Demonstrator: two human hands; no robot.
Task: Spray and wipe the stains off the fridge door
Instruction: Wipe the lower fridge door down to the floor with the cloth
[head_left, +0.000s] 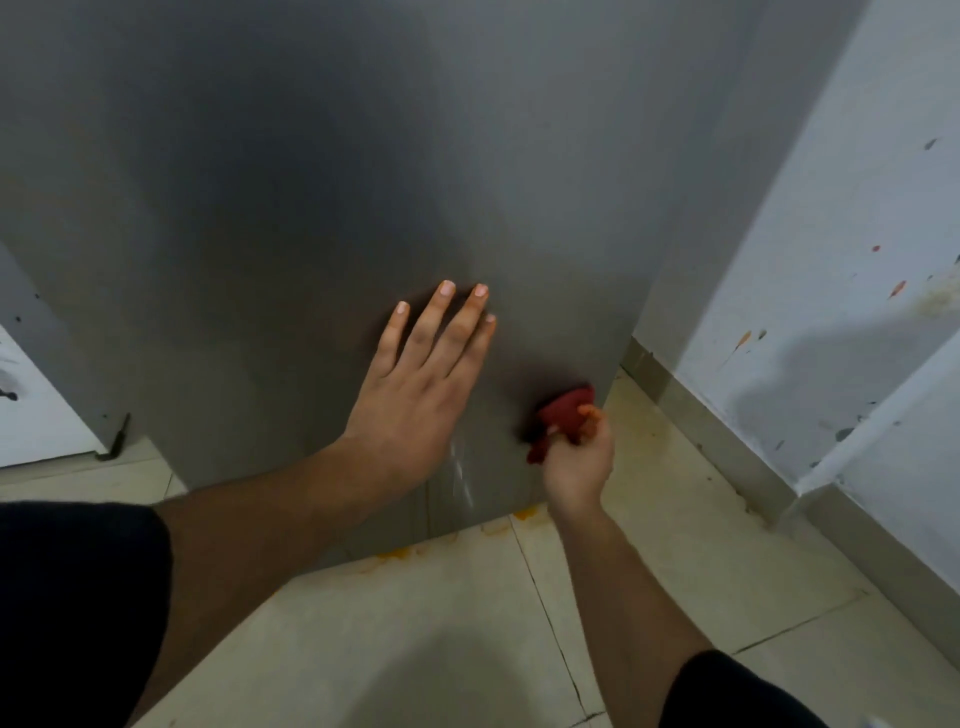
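Observation:
The grey fridge door (311, 208) fills the upper left and middle of the head view. My left hand (421, 384) lies flat on it with straight, spread fingers. My right hand (579, 457) grips a bunched red cloth (563, 410) and presses it against the door's lower right corner. A pale wet streak (462, 467) runs down the door between the two hands. No spray bottle is in view.
Orange smears (395, 556) mark the cream floor tiles (675, 545) along the fridge's bottom edge. A white wall (831, 260) with orange and dark spatters stands close on the right. A white cabinet (36, 405) sits at the far left.

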